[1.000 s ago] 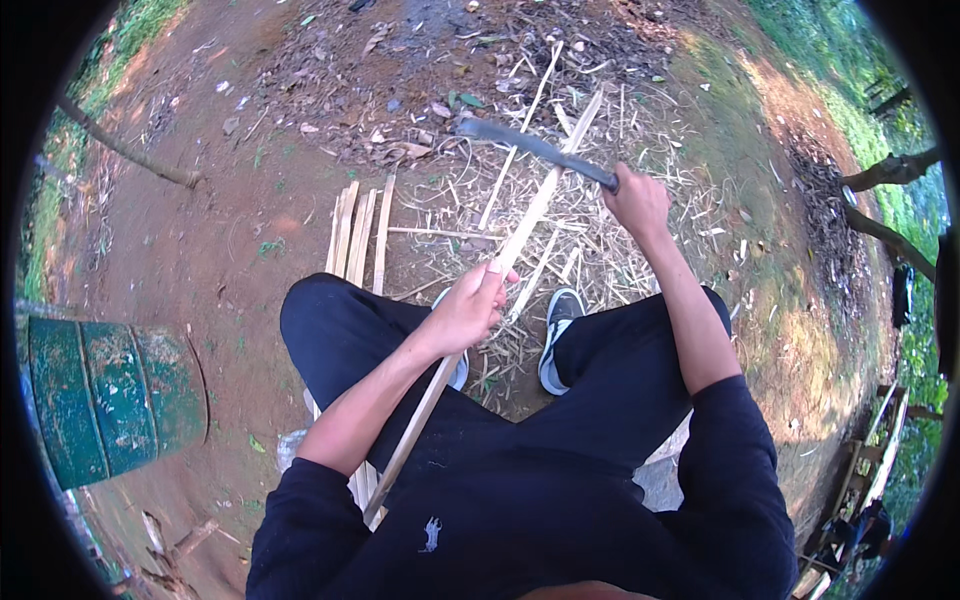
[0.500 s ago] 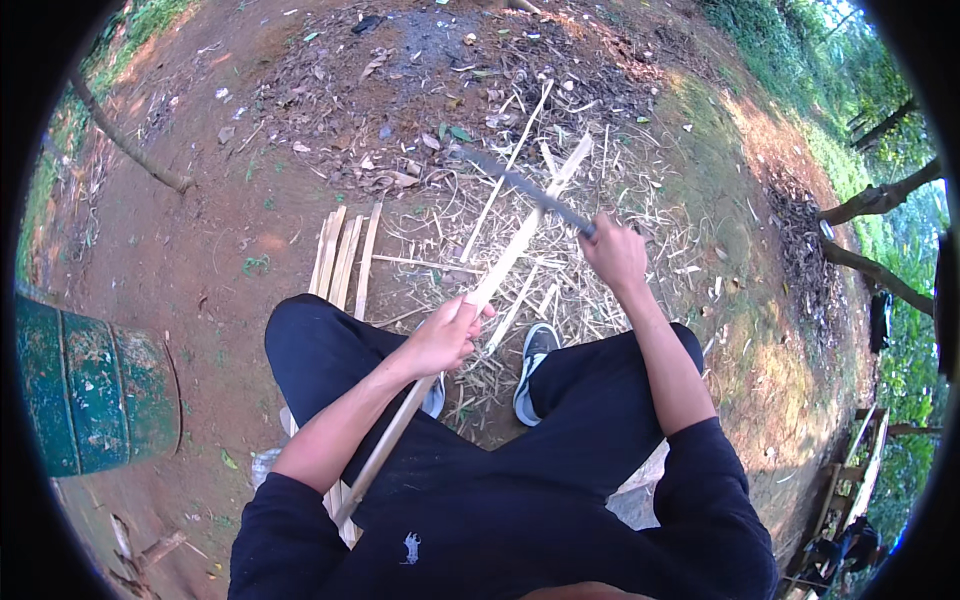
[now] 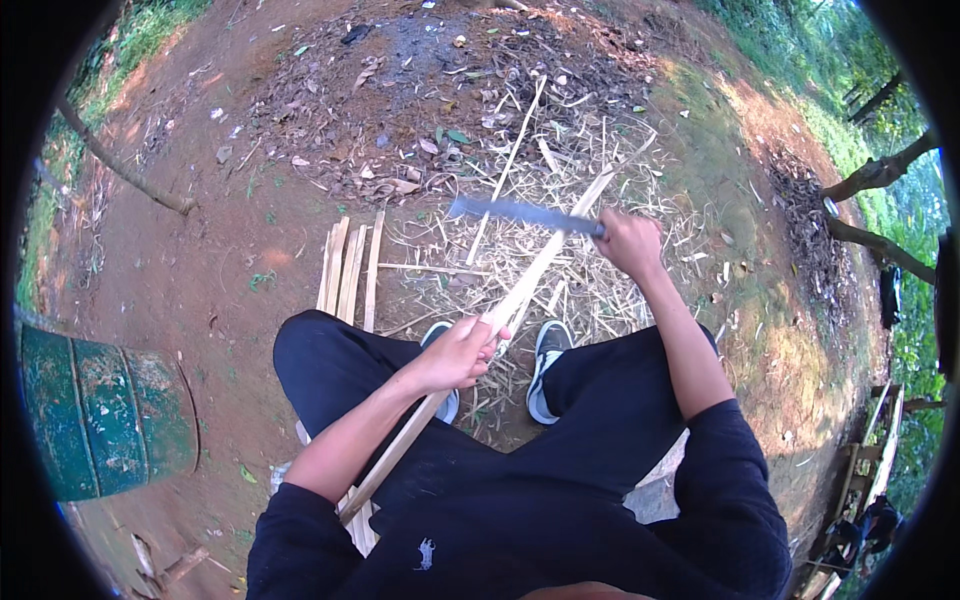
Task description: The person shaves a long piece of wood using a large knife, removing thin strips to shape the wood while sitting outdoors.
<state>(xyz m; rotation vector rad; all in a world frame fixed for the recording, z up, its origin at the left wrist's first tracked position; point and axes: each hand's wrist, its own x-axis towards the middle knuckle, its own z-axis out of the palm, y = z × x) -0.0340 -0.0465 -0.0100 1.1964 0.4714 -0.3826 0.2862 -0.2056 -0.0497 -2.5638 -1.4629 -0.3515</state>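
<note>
A long pale wooden strip slants from beside my left forearm to the ground litter ahead of my feet. My left hand is closed around its middle, above my left shoe. My right hand grips the dark handle of a machete. The grey blade points left and crosses the strip near its far end, where a thin curled sliver stands off. Whether the blade is cutting in or just resting on the wood, I cannot tell.
Curly shavings cover the ground around my shoes. Several split strips lie ahead of my left knee, and more lie beside my left thigh. A green metal drum is at the far left. Tree branches reach in at right.
The machete has slid along the strip toward me, and its blade has turned nearly level. A thin sliver now curls off the strip's far end. My left hand keeps its grip.
</note>
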